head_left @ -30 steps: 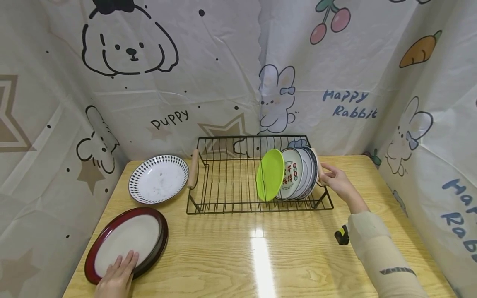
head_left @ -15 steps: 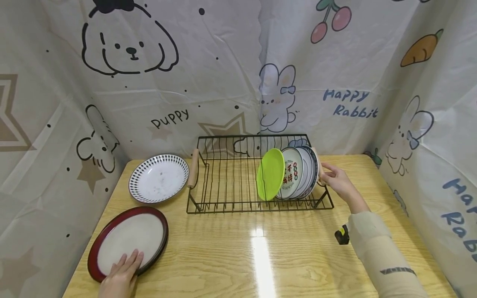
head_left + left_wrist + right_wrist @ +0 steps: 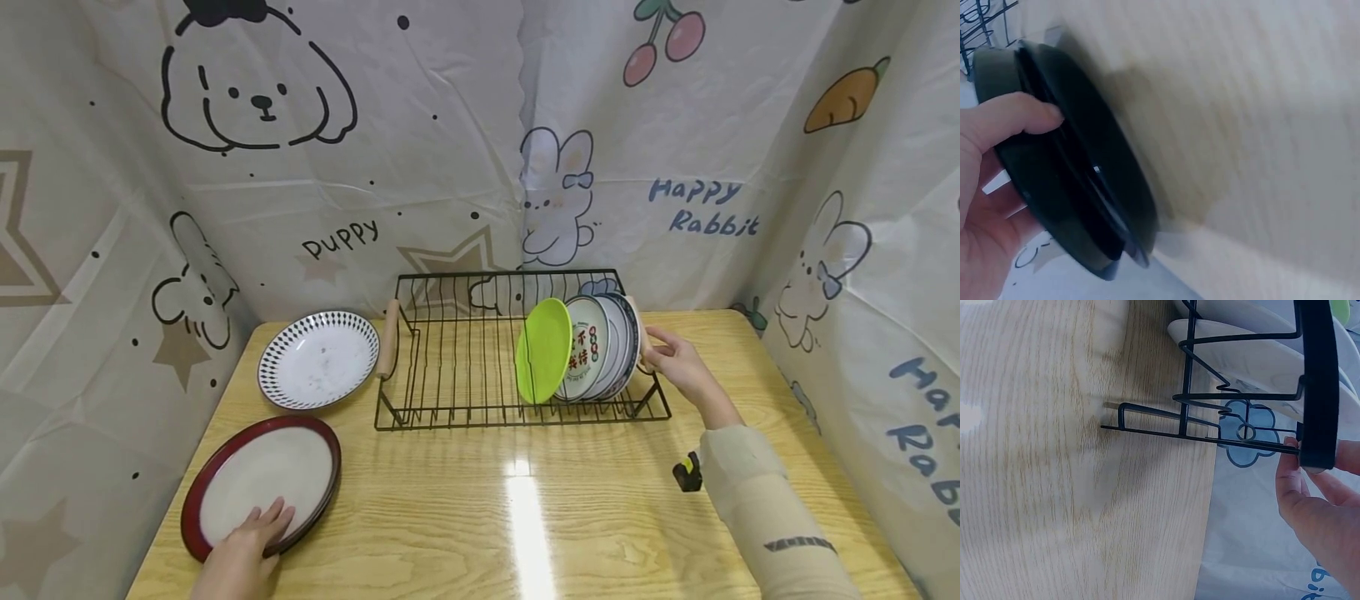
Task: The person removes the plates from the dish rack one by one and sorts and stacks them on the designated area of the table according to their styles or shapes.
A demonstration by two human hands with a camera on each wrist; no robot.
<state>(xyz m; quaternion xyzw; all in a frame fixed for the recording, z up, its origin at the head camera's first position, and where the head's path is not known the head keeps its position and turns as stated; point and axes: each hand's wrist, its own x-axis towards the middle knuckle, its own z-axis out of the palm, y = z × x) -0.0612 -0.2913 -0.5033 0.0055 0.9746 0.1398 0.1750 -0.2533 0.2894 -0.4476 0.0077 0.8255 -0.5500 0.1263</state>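
Observation:
My left hand (image 3: 242, 557) pinches the upper red-rimmed plate (image 3: 266, 475) at its near edge, fingers over the pale face. In the left wrist view, the thumb enters the gap between this upper plate (image 3: 1054, 206) and a second dark plate (image 3: 1107, 144) beneath it. The upper one is slightly raised at the near side. At the right end of the black wire dish rack (image 3: 480, 427), my right hand (image 3: 686, 371) holds the wooden handle (image 3: 645, 333). Thumb and fingers meet around the rack's end (image 3: 1319, 381) in the right wrist view.
Standing in the rack's right part are a green plate (image 3: 543, 350), a plate with red characters (image 3: 588, 350) and more pale plates behind it. A white patterned dish (image 3: 318, 362) lies left of the rack. A small black object (image 3: 687, 472) sits near the right sleeve.
The red-rimmed plates have shifted slightly right and away from me, along with my left hand. My right hand stays on the rack handle.

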